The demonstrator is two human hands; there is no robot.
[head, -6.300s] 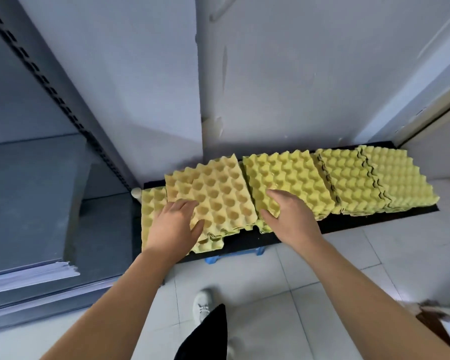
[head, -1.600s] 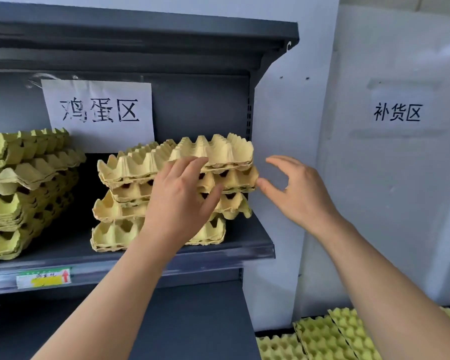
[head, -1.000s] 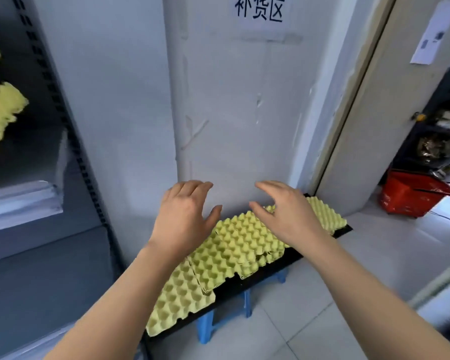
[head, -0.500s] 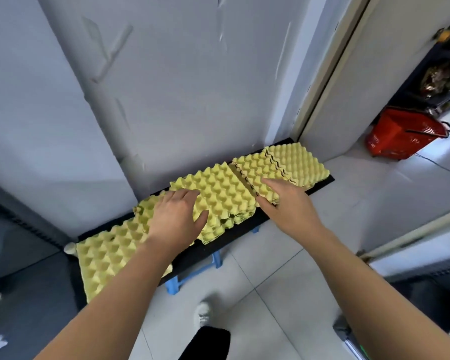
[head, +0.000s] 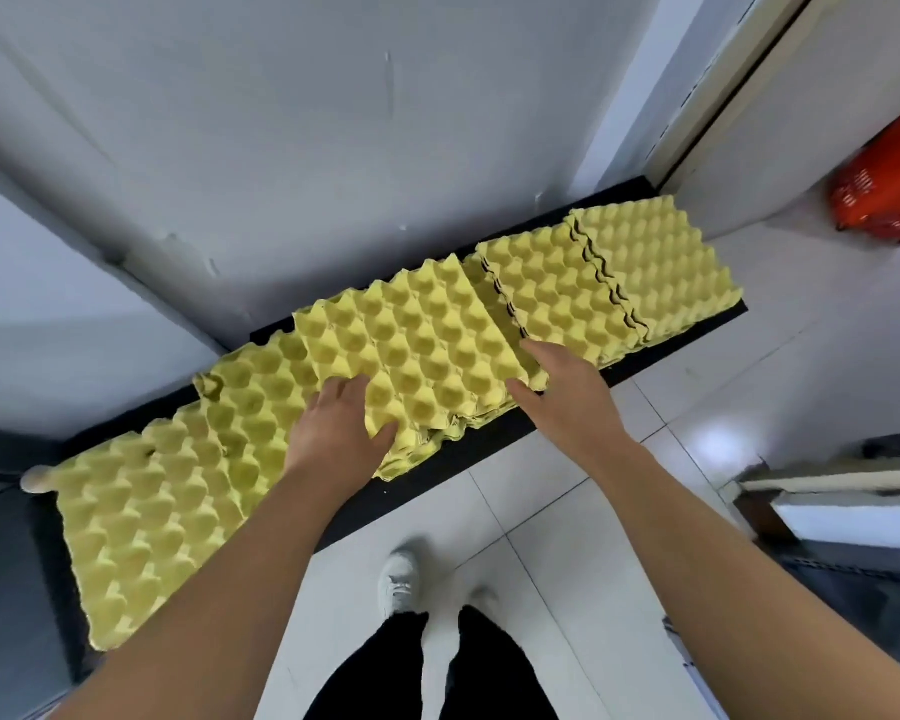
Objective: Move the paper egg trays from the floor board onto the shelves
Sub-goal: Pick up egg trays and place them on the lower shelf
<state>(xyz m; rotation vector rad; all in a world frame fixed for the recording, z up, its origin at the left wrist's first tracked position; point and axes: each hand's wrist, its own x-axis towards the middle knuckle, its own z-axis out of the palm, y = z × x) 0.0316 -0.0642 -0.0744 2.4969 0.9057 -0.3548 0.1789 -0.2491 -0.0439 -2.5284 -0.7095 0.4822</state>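
We see yellow paper egg trays (head: pixel 417 345) in overlapping stacks on the black floor board (head: pixel 687 335) along the wall. Left hand (head: pixel 339 433) and right hand (head: pixel 567 397) are spread apart, fingers on opposite near corners of the middle stack, not yet clamped. Probably light, stiff but crushable; grip the edges. Cups face up; the row runs along the board.

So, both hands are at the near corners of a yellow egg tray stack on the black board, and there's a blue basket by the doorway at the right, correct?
Not quite: the basket is red, as the head view shows. The left hand, right hand, yellow egg tray stack and black board are as you describe.
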